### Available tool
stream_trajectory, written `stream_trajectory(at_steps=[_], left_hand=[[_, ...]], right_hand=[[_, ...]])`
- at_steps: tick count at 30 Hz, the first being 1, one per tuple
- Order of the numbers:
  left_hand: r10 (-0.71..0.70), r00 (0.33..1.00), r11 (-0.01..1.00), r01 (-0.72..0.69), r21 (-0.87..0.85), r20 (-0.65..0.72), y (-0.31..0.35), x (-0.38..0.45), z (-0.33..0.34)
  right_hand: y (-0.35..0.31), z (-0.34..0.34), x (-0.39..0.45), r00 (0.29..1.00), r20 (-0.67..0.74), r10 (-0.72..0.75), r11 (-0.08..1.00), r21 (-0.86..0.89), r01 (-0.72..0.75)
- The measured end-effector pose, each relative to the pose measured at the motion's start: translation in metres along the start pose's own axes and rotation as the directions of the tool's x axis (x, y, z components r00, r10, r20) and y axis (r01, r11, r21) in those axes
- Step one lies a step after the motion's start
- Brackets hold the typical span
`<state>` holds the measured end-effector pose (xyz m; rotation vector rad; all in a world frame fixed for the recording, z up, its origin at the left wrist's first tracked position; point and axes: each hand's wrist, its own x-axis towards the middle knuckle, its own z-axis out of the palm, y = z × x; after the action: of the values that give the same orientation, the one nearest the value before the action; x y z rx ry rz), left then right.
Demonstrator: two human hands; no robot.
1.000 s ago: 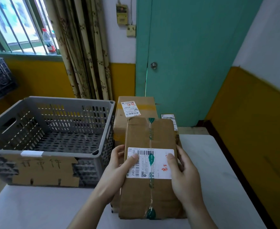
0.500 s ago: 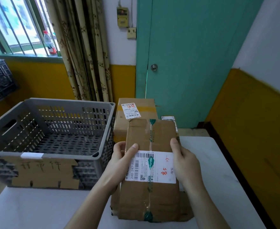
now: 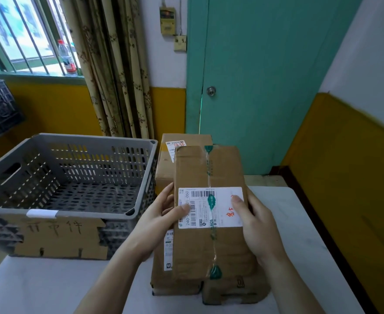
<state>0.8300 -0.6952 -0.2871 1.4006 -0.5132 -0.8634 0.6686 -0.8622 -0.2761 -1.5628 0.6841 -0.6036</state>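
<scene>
A long brown cardboard parcel [image 3: 211, 245] with green-printed tape and a white barcode label [image 3: 209, 207] is held lifted above a stack of other parcels [image 3: 177, 282] on the white table [image 3: 50, 288]. My left hand [image 3: 161, 216] grips its left edge, thumb on the label. My right hand [image 3: 256, 223] grips the right edge, thumb on the label's right part. A larger brown box [image 3: 166, 166] stands behind.
A grey perforated plastic crate [image 3: 68, 177] with nothing in it and a cardboard sign on its front stands at the left on the table. Behind are a green door [image 3: 265, 75], a curtain [image 3: 114, 71], a barred window with a bottle [image 3: 66, 57], and a yellow wall at the right.
Both hands have raised the labelled parcel off the stack and tipped it toward me; parcels underneath now show. My thumbs have slid down onto the label.
</scene>
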Motion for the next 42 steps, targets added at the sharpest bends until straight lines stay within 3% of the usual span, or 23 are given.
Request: stream_trajectory(at_steps=[7,11,18,22,26,30,34,38,42], left_hand=[[0.007,0.997,1.0,-0.006,0.011,-0.073,0.01,0.006,-0.005],[-0.035,0.994,0.993,0.022,0.117,0.106,0.012,0.0,-0.007],[-0.003,0.998,0.997,-0.002,0.077,0.066,0.01,0.002,-0.004],[0.047,0.998,0.997,-0.044,0.069,-0.042,0.006,0.006,0.002],[0.123,0.977,0.988,-0.105,0.113,-0.171,0.01,0.007,0.008],[0.149,0.951,0.985,-0.117,0.13,-0.27,0.01,0.012,0.003],[0.148,0.951,0.989,-0.141,0.047,-0.271,0.016,0.014,0.004],[0.086,0.989,0.991,-0.098,-0.093,-0.124,0.021,0.016,0.013],[0.091,0.992,0.993,-0.097,-0.062,-0.092,0.019,0.018,0.016]], right_hand=[[-0.001,-0.002,-0.006,0.987,0.153,0.054,0.998,0.016,-0.057],[-0.001,-0.004,-0.005,0.991,0.131,0.014,1.0,0.01,-0.016],[0.001,-0.002,0.001,0.996,0.093,0.014,1.0,-0.014,-0.013],[-0.005,0.005,0.007,0.995,-0.031,-0.098,0.947,-0.311,0.083],[-0.006,0.011,0.008,0.979,-0.074,-0.189,0.883,-0.449,0.137],[-0.009,0.01,0.009,0.992,-0.044,-0.122,0.904,-0.418,0.093],[-0.012,0.016,0.006,1.0,0.01,-0.026,0.908,-0.418,0.028],[-0.016,0.022,0.007,0.993,0.1,0.055,0.951,-0.309,-0.022],[-0.018,0.026,0.008,0.996,0.079,0.031,0.967,-0.254,-0.01]])
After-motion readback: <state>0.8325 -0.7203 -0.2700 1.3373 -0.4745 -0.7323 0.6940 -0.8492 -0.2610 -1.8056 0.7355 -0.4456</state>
